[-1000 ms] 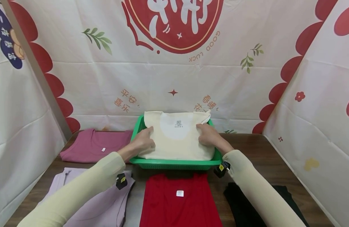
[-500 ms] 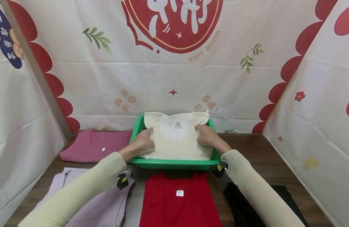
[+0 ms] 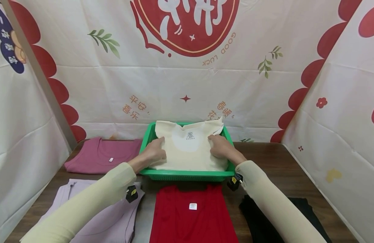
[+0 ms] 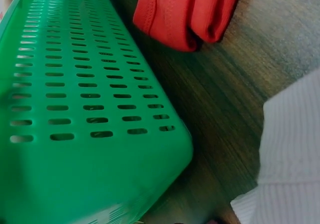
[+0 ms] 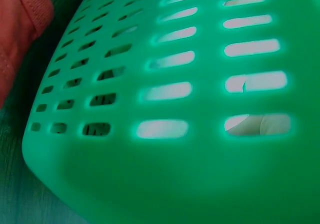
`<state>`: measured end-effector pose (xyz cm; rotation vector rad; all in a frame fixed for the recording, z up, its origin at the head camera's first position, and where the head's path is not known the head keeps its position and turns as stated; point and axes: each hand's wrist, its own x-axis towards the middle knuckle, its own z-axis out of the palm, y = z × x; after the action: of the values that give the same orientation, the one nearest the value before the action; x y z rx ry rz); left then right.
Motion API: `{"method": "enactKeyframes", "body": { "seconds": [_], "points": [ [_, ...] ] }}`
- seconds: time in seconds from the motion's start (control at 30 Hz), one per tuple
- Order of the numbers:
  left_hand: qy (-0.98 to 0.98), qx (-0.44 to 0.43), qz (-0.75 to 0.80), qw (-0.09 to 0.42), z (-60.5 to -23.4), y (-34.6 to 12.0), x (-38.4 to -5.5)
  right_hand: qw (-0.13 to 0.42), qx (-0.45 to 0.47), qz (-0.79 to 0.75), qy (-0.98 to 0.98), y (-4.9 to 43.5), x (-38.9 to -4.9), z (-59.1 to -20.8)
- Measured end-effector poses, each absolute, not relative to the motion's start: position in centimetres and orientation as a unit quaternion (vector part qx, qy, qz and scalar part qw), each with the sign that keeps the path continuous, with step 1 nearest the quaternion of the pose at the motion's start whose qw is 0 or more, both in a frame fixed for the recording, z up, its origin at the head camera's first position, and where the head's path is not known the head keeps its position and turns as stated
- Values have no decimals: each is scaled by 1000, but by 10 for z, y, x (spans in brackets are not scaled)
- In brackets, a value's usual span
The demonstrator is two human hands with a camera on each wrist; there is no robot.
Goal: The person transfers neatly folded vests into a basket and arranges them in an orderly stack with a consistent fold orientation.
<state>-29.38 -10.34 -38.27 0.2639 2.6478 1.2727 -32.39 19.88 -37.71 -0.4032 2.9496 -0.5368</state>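
In the head view a folded cream shirt (image 3: pixel 187 160) with a printed neck label lies in a green plastic basket (image 3: pixel 187 174) with slotted walls. My left hand (image 3: pixel 153 152) grips its left side, thumb over the cloth, and my right hand (image 3: pixel 221 147) grips the right side the same way. Fingers under the cloth are hidden. The shirt's upper edge dips in the middle, and its right corner sticks up above the rim. Both wrist views are filled mostly by the basket's outer wall (image 4: pixel 95 98); neither shows the hand clearly.
Folded garments lie around the basket on the brown wooden table (image 3: pixel 266 155): a mauve top (image 3: pixel 110 153) left, a lilac one (image 3: pixel 104 212) front left, a red one (image 3: pixel 193 222) in front, a black one (image 3: pixel 302 209) right. A printed curtain (image 3: pixel 187 81) hangs close behind.
The shirt's upper edge has sunk slightly in the middle, showing more basket rim behind it. My right hand has shifted a little left; the left hand is nearly still.
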Motion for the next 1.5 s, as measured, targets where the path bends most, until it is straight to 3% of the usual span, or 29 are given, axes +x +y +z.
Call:
{"method": "enactKeyframes", "body": {
  "seconds": [1.5],
  "points": [
    [909,112,389,96,-385,-99,-294,119,-157,-156,968,201,-337,-385]
  ]
}}
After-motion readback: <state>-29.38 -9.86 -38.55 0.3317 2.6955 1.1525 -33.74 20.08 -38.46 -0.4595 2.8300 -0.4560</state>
